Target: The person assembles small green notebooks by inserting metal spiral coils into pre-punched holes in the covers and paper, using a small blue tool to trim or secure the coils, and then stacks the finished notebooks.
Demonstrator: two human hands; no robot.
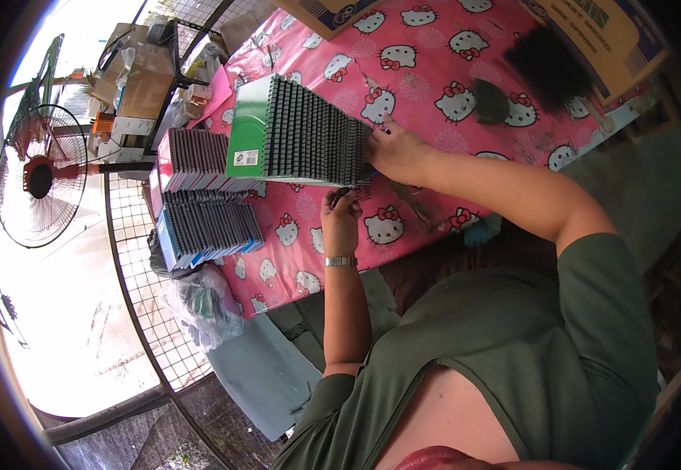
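Note:
A long row of spiral notebooks (318,129) with black bindings lies on the pink table, its front cover green with a white label. My right hand (400,153) is bent around the right end of this row, fingers closed against the bindings and partly hidden. Beside the row's near edge, my left hand (342,211) has its fingers curled together. Something small and dark shows at those fingertips, too small to make out. A metal watch (340,262) is on my left wrist.
Left of the green row lie stacks of pink notebooks (193,160) and blue notebooks (209,229). A dark grey piece (491,102) and a cardboard box (606,47) are at the right. A plastic bag (203,305) hangs by the table corner; a fan (40,176) stands left.

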